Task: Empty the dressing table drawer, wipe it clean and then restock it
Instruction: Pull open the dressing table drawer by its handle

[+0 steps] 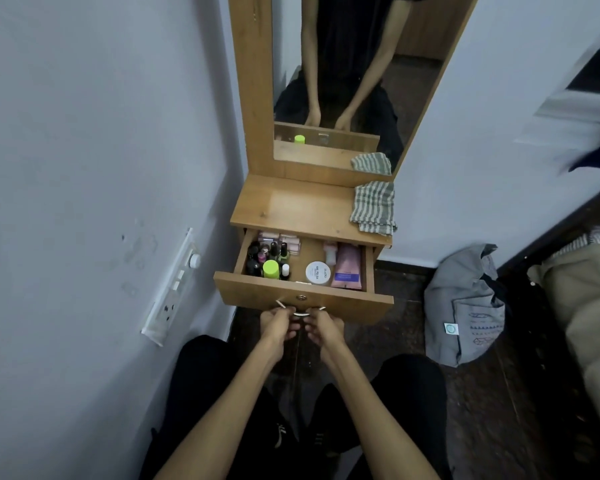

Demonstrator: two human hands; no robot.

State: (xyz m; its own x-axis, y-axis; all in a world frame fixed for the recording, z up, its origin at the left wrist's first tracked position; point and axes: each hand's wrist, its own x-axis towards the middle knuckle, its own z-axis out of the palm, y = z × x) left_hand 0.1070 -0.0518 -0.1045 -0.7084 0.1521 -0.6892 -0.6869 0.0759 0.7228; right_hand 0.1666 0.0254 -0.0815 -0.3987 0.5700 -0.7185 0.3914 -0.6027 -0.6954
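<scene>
The wooden dressing table drawer [253, 294] stands pulled out. My left hand [278, 323] and my right hand [323, 329] both grip its metal handle [300, 315] from below, fingers curled round it. Inside the drawer lie several dark nail polish bottles [257, 258], a bottle with a lime-green cap [271, 269], a white round jar [318, 272], a pink tube [347, 271] and a small pale bottle [330, 252]. A green-and-white striped cloth [374, 206] lies folded on the right of the table top [291, 206].
A mirror [343, 81] rises behind the table top. A white wall with a switch panel [172, 289] runs close on the left. A grey bag [465, 306] sits on the dark floor at the right, beside a bed edge [586, 289]. My knees are below the drawer.
</scene>
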